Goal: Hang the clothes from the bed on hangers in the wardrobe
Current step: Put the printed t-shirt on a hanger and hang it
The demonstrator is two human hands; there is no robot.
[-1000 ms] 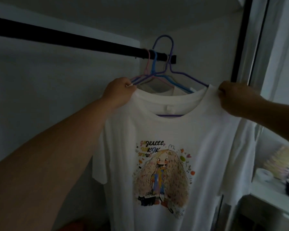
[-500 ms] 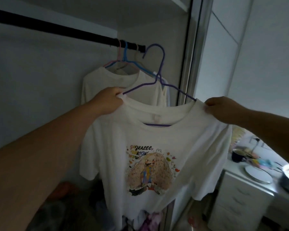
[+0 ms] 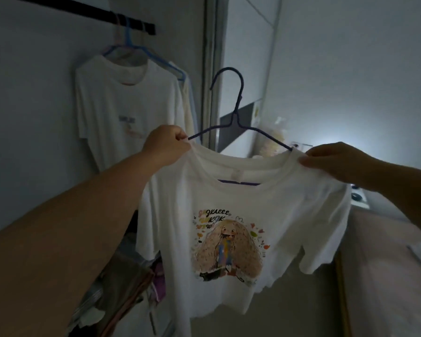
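Two hands are holding up a white printed T-shirt on a purple hanger, out in front of the wardrobe and off the rail. The left hand is pinching one shoulder, the right hand the other. Behind, another white shirt is hanging on a blue hanger from the rail.

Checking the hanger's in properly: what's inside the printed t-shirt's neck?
A purple hanger: its bottom bar shows through the printed t-shirt's neck opening and its hook rises above. Its shoulder ends are covered by fabric.
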